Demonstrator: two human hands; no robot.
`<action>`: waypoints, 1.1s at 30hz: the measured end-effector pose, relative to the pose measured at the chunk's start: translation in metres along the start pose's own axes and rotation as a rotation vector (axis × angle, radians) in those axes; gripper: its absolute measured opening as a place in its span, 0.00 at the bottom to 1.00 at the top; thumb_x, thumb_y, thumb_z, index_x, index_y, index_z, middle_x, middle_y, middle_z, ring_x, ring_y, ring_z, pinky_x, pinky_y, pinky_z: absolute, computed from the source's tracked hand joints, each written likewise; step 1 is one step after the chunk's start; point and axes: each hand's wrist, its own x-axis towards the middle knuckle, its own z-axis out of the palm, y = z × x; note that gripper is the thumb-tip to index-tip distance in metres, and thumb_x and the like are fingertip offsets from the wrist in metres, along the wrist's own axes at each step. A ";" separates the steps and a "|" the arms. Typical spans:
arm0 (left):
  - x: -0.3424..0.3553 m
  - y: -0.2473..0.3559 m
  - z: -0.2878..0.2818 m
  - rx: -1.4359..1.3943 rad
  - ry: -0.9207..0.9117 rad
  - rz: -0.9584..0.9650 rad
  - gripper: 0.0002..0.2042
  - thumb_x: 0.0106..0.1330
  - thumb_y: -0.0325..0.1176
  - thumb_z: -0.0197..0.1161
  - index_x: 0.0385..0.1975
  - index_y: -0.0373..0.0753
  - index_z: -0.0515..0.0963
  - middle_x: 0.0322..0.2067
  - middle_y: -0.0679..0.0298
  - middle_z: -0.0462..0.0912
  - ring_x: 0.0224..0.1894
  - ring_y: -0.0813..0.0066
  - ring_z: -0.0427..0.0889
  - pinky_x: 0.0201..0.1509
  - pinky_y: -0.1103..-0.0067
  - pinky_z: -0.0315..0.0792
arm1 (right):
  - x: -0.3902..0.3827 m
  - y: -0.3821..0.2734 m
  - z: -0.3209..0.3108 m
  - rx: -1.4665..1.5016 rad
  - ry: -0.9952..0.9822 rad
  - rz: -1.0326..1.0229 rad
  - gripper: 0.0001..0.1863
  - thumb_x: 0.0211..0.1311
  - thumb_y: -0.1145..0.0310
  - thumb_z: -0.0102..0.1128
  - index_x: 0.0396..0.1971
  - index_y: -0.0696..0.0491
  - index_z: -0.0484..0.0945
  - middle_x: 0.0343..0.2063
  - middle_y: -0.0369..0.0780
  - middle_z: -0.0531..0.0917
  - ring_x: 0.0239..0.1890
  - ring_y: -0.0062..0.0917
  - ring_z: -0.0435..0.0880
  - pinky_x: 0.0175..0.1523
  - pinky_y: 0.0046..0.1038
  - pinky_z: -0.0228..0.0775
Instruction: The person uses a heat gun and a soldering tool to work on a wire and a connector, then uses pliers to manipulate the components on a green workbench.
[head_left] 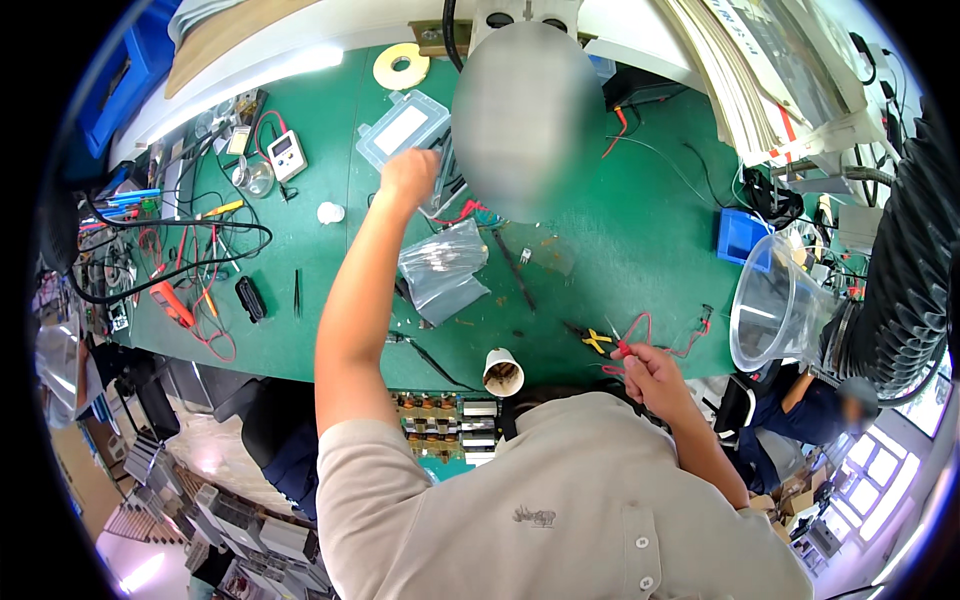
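My left hand (410, 178) reaches over the green bench to a clear plastic case (378, 146) with its lid raised. Its fingertips are hidden beside the case, so their grip does not show. Closer to me, my right hand (657, 382) is closed around a slim pointed tool with a red handle (624, 349), tip up and away from me. Yellow-handled pliers (597, 341) lie just left of that tool, and a thin red wire (690, 350) runs to its right. A silvery plastic bag (445, 270) lies nearer me than the case.
A blurred round pale thing (525, 120) hangs over the bench's far middle. At right stand a clear extraction hood (765, 305) with black hose and a blue bin (742, 238). A paper cup (503, 373) stands by the near edge. Leads and a red meter (172, 303) crowd the left.
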 end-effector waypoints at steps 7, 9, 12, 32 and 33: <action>0.009 0.049 -0.019 0.060 -0.089 0.120 0.08 0.61 0.29 0.56 0.29 0.40 0.84 0.34 0.55 0.86 0.37 0.59 0.87 0.40 0.68 0.81 | -0.002 0.002 0.002 0.018 -0.005 -0.002 0.13 0.74 0.65 0.48 0.46 0.59 0.75 0.17 0.28 0.67 0.18 0.10 0.63 0.23 0.17 0.54; 0.014 0.049 -0.009 0.080 -0.074 0.077 0.09 0.63 0.30 0.55 0.32 0.41 0.84 0.35 0.56 0.86 0.38 0.60 0.87 0.40 0.69 0.82 | -0.003 0.002 0.001 0.014 -0.001 -0.010 0.13 0.74 0.66 0.48 0.46 0.59 0.75 0.16 0.28 0.66 0.18 0.10 0.63 0.22 0.17 0.54; 0.019 0.043 0.004 0.118 -0.104 0.062 0.11 0.64 0.31 0.53 0.36 0.42 0.84 0.37 0.56 0.86 0.41 0.61 0.87 0.41 0.68 0.82 | -0.004 0.001 -0.001 0.037 0.010 -0.011 0.12 0.74 0.66 0.48 0.45 0.59 0.76 0.16 0.28 0.66 0.18 0.10 0.63 0.22 0.17 0.53; -0.114 0.178 -0.151 -1.993 -0.246 -0.370 0.09 0.63 0.24 0.62 0.43 0.34 0.76 0.30 0.63 0.82 0.24 0.80 0.74 0.28 0.82 0.68 | -0.025 -0.009 0.011 0.172 -0.097 -0.341 0.13 0.76 0.64 0.42 0.45 0.57 0.71 0.15 0.30 0.66 0.16 0.11 0.61 0.22 0.18 0.53; -0.126 0.211 -0.162 -2.071 -0.218 -0.373 0.09 0.64 0.24 0.62 0.43 0.34 0.77 0.32 0.62 0.82 0.25 0.80 0.74 0.28 0.82 0.68 | -0.024 -0.010 0.012 0.164 -0.134 -0.375 0.13 0.77 0.63 0.42 0.45 0.57 0.70 0.15 0.30 0.66 0.16 0.11 0.61 0.22 0.18 0.53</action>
